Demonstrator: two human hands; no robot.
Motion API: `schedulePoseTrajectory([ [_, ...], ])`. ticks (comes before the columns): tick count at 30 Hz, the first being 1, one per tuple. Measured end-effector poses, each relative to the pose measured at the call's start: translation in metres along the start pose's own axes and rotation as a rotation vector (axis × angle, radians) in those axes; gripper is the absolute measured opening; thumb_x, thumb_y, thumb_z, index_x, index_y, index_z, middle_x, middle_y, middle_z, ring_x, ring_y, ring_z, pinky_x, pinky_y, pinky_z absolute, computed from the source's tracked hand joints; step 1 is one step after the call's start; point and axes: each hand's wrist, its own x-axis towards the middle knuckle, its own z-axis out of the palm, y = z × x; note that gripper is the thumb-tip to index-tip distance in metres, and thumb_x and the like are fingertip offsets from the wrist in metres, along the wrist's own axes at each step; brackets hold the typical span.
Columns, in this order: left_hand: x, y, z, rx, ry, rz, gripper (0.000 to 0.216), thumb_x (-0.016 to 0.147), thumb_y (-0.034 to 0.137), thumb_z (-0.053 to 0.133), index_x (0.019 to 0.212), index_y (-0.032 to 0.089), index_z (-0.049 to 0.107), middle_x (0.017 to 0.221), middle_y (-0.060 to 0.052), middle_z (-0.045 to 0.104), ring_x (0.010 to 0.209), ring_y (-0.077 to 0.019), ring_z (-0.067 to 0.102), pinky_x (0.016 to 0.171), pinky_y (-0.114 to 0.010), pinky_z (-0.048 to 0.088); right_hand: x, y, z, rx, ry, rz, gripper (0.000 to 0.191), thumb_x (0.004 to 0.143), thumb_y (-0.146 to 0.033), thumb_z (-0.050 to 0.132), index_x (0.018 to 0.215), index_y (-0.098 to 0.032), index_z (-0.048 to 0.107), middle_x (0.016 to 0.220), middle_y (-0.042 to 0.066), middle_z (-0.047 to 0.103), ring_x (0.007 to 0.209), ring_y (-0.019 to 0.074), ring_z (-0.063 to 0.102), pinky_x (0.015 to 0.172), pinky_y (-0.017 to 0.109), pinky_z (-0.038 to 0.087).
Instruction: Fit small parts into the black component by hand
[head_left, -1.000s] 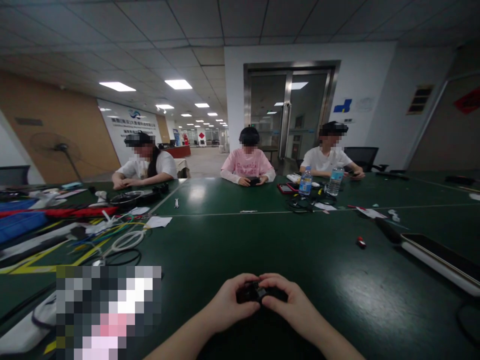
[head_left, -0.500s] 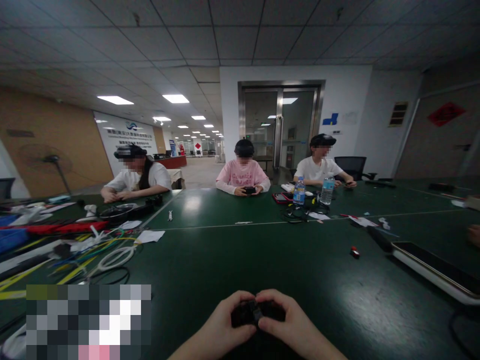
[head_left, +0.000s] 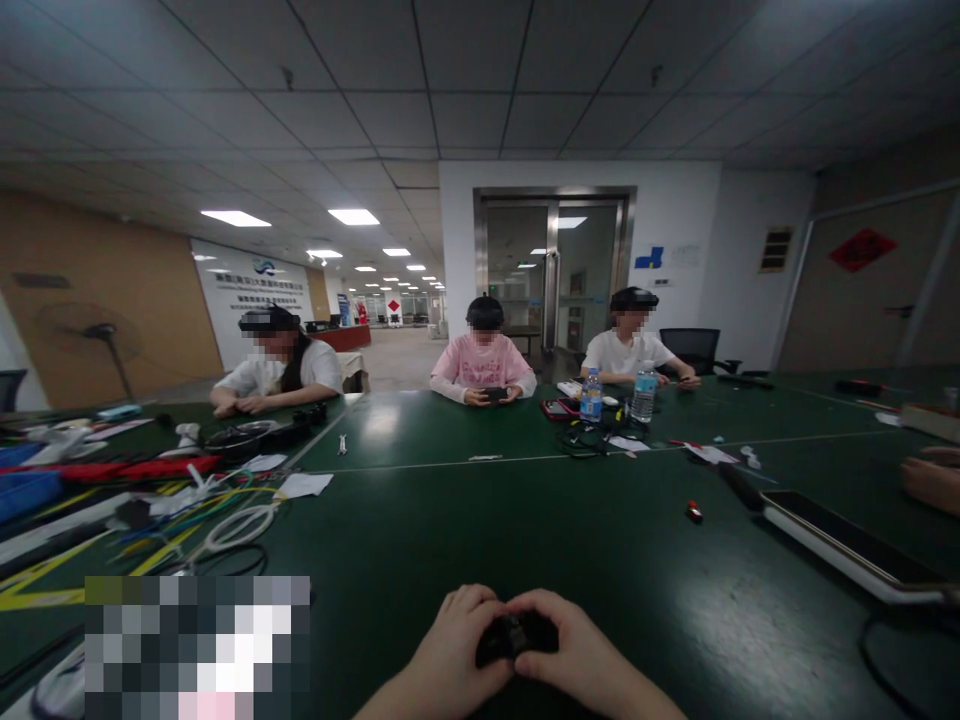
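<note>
Between my two hands is a small dark object (head_left: 517,634), black and roughly oblong; its kind cannot be made out. My left hand (head_left: 463,637) wraps round its left side, fingers curled over the top and thumb below. From the other side my right hand (head_left: 568,645) grips it, index finger along the top and thumb at the near edge. The fingertips of both hands meet above it. Beneath the hands lies the dark green tabletop (head_left: 405,540).
Tangled cables (head_left: 238,528) and a blue bin (head_left: 28,494) crowd the left side. On the right are a white device with a dark top (head_left: 847,545) and a small red item (head_left: 694,512). Farther off stand two bottles (head_left: 591,397). Three people in headsets sit opposite; another person's hand (head_left: 930,480) shows at right.
The view has tilted up slightly and shifted, so the room sits lower in it. Both hands still grip the dark object, their fingers a little rearranged and the object partly more covered on its left.
</note>
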Motion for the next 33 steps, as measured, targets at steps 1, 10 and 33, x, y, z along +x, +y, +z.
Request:
schedulePoseTrajectory([
  [1,0.000,0.000,0.000,0.000,0.005,0.004,0.043,0.071,0.021,0.064,0.113,0.024,0.058,0.113,-0.005,0.055,0.105,-0.0247,0.048,0.093,-0.035,0.038,0.000,0.001,0.001,-0.006,0.003,-0.003,0.045,0.060,-0.013,0.070,0.103,-0.023,0.066,0.107,0.003,0.066,0.103,0.0239,0.058,0.092,0.033,0.042],
  [10,0.001,-0.005,0.002,0.031,0.048,0.021,0.030,0.076,0.024,0.058,0.106,0.021,0.057,0.113,-0.006,0.055,0.104,-0.0234,0.048,0.093,-0.033,0.037,0.005,0.008,0.004,-0.043,0.049,-0.024,0.037,0.063,-0.018,0.071,0.099,-0.023,0.068,0.102,0.002,0.068,0.099,0.0232,0.060,0.088,0.033,0.045],
  [33,0.001,0.013,-0.002,0.228,0.029,-0.003,0.023,0.086,0.027,0.048,0.108,0.020,0.053,0.113,-0.006,0.055,0.104,-0.0229,0.049,0.092,-0.036,0.036,-0.001,0.008,0.010,-0.232,0.206,0.053,0.034,0.078,-0.039,0.060,0.108,-0.023,0.063,0.108,0.004,0.064,0.103,0.0236,0.059,0.089,0.035,0.045],
])
